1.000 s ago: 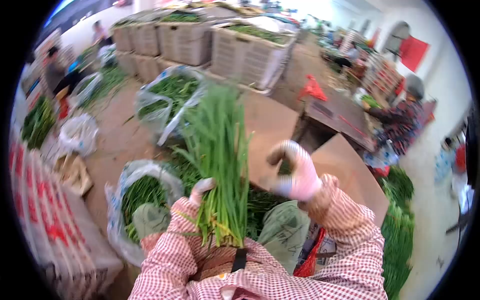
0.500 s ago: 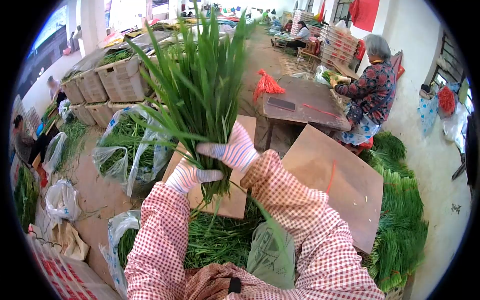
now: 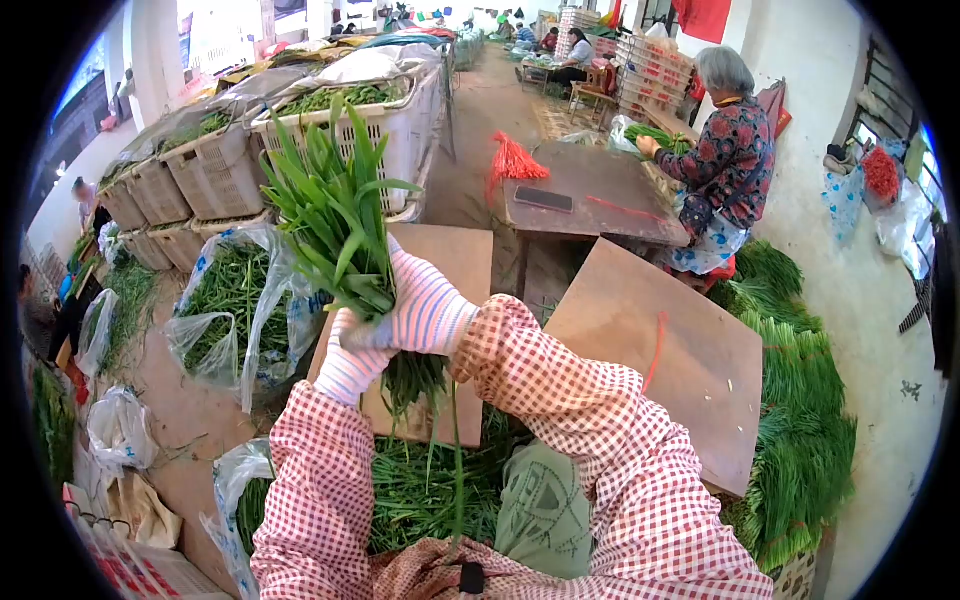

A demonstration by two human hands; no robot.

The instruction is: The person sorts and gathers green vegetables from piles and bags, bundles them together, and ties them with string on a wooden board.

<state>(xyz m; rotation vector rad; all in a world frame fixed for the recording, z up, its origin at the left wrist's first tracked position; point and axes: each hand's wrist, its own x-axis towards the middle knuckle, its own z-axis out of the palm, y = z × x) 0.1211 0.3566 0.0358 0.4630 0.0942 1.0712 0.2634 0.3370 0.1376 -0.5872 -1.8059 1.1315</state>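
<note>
Left hand (image 3: pixel 352 358) and right hand (image 3: pixel 424 302) clasped the bunch (image 3: pixel 335 215), fingers partly hidden; it had tipped leftward above them, seemingly kept together.

Two hands (image 3: pixel 428 303) (image 3: pixel 352 362), one leafy bunch (image 3: pixel 340 230), two boards (image 3: pixel 690 400) (image 3: pixel 452 262), one phone (image 3: pixel 544 199)

Veg-packing workshop, lg. rm. around me: stacked crates (image 3: pixel 208 182) w/ greens (image 3: pixel 345 98), plastic bags (image 3: pixel 258 335), leaf bundles (image 3: pixel 800 440) nr. wall (image 3: pixel 875 310), worktables (image 3: pixel 625 185), seated co-worker (image 3: pixel 728 165).

Passage: lay above the brown board (image 3: pixel 680 390), right of the right grip (image 3: pixel 425 305). Obstacles, left: plastic bag (image 3: pixel 264 322); beyond, stacked crates (image 3: pixel 218 182).
</note>
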